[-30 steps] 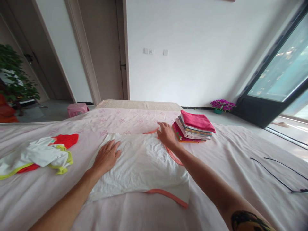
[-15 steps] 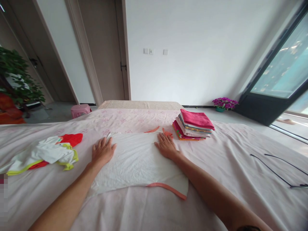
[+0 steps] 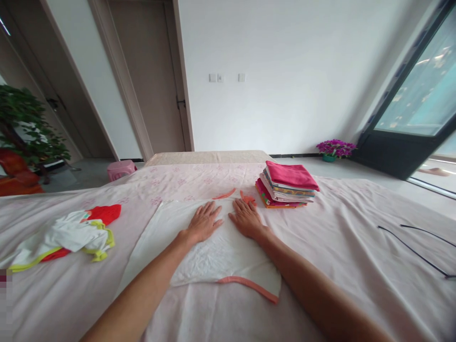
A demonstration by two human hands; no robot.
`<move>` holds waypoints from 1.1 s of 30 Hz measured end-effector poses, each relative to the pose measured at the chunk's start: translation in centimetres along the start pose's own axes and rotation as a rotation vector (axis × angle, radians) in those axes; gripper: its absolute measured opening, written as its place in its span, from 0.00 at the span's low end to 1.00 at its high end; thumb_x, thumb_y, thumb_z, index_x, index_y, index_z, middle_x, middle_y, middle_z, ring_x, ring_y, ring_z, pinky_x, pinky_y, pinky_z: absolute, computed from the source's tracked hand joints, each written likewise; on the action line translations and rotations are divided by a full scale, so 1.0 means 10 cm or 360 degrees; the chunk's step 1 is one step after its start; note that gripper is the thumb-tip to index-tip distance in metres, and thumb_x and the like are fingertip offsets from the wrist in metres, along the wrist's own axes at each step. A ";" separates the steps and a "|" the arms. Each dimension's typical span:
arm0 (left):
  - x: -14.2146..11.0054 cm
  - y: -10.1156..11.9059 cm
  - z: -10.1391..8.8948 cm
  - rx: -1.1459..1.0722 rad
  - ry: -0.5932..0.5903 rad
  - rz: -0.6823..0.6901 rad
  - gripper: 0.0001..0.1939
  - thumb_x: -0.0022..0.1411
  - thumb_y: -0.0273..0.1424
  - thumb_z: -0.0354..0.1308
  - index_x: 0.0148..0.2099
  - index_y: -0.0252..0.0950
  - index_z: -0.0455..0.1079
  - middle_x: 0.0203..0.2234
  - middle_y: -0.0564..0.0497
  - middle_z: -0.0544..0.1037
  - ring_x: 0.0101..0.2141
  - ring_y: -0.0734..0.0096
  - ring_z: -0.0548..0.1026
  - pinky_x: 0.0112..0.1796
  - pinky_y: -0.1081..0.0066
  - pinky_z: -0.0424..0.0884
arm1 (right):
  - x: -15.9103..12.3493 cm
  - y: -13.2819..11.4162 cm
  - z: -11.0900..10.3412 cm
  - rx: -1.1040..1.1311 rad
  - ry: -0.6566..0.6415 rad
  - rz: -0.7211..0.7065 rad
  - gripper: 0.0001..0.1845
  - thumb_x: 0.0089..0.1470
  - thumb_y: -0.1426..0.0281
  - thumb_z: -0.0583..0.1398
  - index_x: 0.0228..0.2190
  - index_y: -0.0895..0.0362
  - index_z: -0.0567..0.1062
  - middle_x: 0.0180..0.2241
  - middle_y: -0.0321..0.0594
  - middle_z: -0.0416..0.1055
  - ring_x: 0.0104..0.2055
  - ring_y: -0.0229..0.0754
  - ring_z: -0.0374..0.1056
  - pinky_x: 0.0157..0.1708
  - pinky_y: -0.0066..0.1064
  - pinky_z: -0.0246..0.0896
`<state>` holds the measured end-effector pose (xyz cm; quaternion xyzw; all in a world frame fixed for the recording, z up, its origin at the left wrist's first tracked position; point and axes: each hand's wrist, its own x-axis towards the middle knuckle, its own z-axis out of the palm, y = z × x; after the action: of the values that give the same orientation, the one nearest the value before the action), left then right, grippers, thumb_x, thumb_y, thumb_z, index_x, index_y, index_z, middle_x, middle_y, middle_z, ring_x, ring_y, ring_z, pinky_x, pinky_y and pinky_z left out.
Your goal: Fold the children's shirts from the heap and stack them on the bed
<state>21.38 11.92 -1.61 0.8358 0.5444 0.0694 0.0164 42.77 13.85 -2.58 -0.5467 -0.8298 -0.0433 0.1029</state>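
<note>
A white garment with coral-orange trim, which looks like a sleeveless top, lies spread flat on the pink-patterned bed sheet. My left hand rests flat on its upper middle, fingers stretched out. Just to the right, my right hand presses flat near the trimmed end, beside a small orange bow-like detail. Neither hand grips anything. Part of the garment is covered by my hands and left forearm.
A stack of folded clothes with a pink piece on top stands beyond my right hand. At the left lies a crumpled white garment with yellow-green trim over something red. Eyeglasses lie at the right.
My left hand has slid right across the garment from its left edge to near my right hand. My right hand stays in about the same place. The view has shifted slightly.
</note>
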 end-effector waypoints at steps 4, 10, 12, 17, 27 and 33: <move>-0.05 -0.65 0.00 0.0110 0.0003 -0.0342 0.31 0.70 0.49 0.41 0.71 0.46 0.51 0.70 0.48 0.50 0.69 0.61 0.47 0.65 0.57 0.45 | 0.01 0.01 -0.01 -0.0002 -0.0019 -0.0001 0.34 0.67 0.56 0.44 0.65 0.65 0.58 0.67 0.52 0.51 0.70 0.50 0.44 0.68 0.46 0.33; -0.46 -1.52 -0.23 0.0179 0.0113 -0.0890 0.32 0.71 0.45 0.38 0.70 0.35 0.54 0.67 0.34 0.56 0.65 0.44 0.55 0.60 0.44 0.53 | 0.01 -0.01 -0.03 0.0019 -0.0053 0.0016 0.34 0.67 0.56 0.44 0.65 0.65 0.57 0.68 0.52 0.50 0.70 0.51 0.43 0.68 0.47 0.33; -0.56 -1.58 -0.29 0.0207 0.0183 -0.1059 0.32 0.71 0.44 0.36 0.69 0.31 0.56 0.65 0.30 0.59 0.63 0.39 0.59 0.57 0.41 0.55 | 0.01 -0.02 -0.03 0.0036 -0.0052 0.0032 0.35 0.67 0.56 0.45 0.65 0.66 0.57 0.68 0.52 0.50 0.70 0.51 0.43 0.68 0.48 0.32; -0.49 -1.17 -0.34 0.0263 0.0332 -0.1236 0.30 0.70 0.39 0.40 0.65 0.23 0.61 0.62 0.23 0.61 0.64 0.35 0.56 0.59 0.41 0.52 | 0.02 -0.04 -0.04 0.0059 -0.0042 0.0051 0.34 0.66 0.56 0.45 0.65 0.64 0.58 0.68 0.52 0.50 0.70 0.51 0.43 0.67 0.49 0.32; -0.41 0.77 -0.02 0.0011 0.0255 -0.0249 0.34 0.71 0.46 0.38 0.70 0.32 0.52 0.68 0.36 0.56 0.67 0.51 0.53 0.64 0.52 0.50 | 0.00 -0.02 -0.01 0.0014 0.0017 0.0009 0.32 0.67 0.59 0.44 0.64 0.64 0.58 0.67 0.51 0.52 0.69 0.49 0.45 0.67 0.46 0.35; -0.81 0.14 -0.06 0.0191 0.0107 -0.0468 0.33 0.70 0.48 0.40 0.70 0.38 0.53 0.68 0.38 0.55 0.67 0.51 0.52 0.63 0.52 0.49 | 0.00 0.00 -0.03 0.0015 -0.0037 -0.0008 0.33 0.67 0.58 0.44 0.65 0.64 0.57 0.68 0.50 0.51 0.69 0.49 0.45 0.67 0.46 0.35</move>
<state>19.34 3.97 -1.66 0.7437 0.6643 0.0616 -0.0418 42.76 13.83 -2.26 -0.5445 -0.8326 -0.0333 0.0958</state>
